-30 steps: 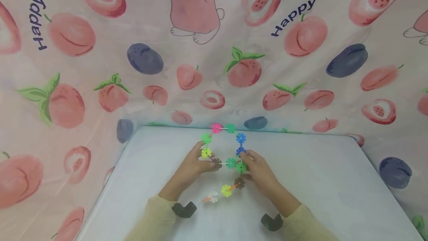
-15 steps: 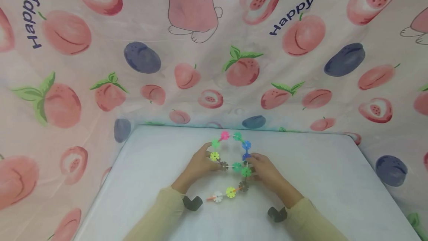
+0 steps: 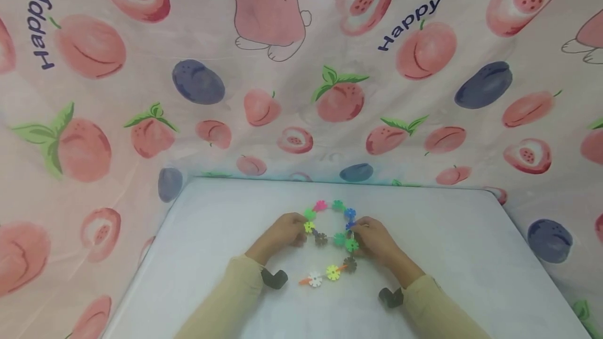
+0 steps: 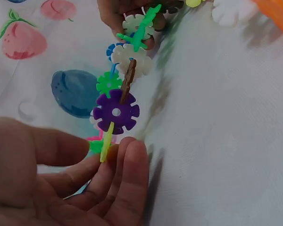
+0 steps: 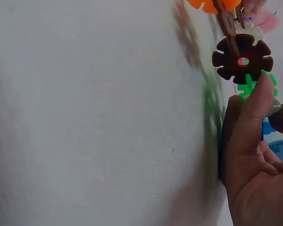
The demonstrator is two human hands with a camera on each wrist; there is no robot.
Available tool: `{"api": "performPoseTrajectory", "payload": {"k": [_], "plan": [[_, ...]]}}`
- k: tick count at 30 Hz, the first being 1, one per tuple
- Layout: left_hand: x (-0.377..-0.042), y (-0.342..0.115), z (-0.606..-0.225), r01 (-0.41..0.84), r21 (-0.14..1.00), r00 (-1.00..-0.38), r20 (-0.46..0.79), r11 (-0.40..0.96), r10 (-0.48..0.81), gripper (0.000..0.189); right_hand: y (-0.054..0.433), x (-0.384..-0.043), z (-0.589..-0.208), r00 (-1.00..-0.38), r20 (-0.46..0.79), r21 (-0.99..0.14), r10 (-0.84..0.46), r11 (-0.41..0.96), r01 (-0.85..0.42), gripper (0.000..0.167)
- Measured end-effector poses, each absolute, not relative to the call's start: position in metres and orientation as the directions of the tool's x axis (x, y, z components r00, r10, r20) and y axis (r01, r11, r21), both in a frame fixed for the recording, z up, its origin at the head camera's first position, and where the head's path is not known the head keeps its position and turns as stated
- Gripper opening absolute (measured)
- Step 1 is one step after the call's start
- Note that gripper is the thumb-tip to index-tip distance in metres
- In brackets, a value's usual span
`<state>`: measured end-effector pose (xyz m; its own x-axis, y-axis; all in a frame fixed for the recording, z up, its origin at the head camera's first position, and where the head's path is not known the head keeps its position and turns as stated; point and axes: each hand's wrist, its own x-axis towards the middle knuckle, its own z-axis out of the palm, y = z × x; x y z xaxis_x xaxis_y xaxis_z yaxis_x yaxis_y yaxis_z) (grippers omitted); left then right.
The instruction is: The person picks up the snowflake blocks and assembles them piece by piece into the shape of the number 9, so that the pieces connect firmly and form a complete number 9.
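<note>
Colourful snowflake discs are slotted together into a ring with a curved tail. On the ring's left side my left hand [image 3: 288,229] pinches the chain by the yellow disc [image 3: 309,227]; in the left wrist view that disc stands edge-on between thumb and fingers, below a purple disc [image 4: 116,112]. My right hand [image 3: 374,237] grips the ring's right side at the dark blue disc [image 3: 350,226], beside the green disc [image 3: 352,245]. The tail runs through a brown disc [image 5: 242,59] and a yellow disc [image 3: 333,272] to a white disc [image 3: 315,279] with an orange piece [image 3: 303,281] at its end.
A white-covered table [image 3: 447,255] lies under both hands. Behind and beside it hangs a fruit-print cloth [image 3: 301,93]. Dark angular pieces [image 3: 275,278] sit at both wrists, by the beige sleeves.
The ring has shifted right and nearer the body, and looks flatter. Both hands moved with it. My left thumb has left the brown disc and my left hand now holds the ring's left edge.
</note>
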<state>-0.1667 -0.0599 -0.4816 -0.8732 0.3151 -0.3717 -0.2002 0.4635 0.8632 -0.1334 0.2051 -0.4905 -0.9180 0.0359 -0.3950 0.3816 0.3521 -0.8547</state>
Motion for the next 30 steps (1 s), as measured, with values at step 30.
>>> {"api": "performPoseTrajectory", "payload": {"k": [30], "plan": [[-0.163, -0.082, -0.492, -0.123, 0.807, -0.935, -0.289, 0.578, 0.205, 0.018, 0.221, -0.142, -0.497, -0.883, -0.467, -0.778, -0.048, 0.497, 0.385, 0.027]]}}
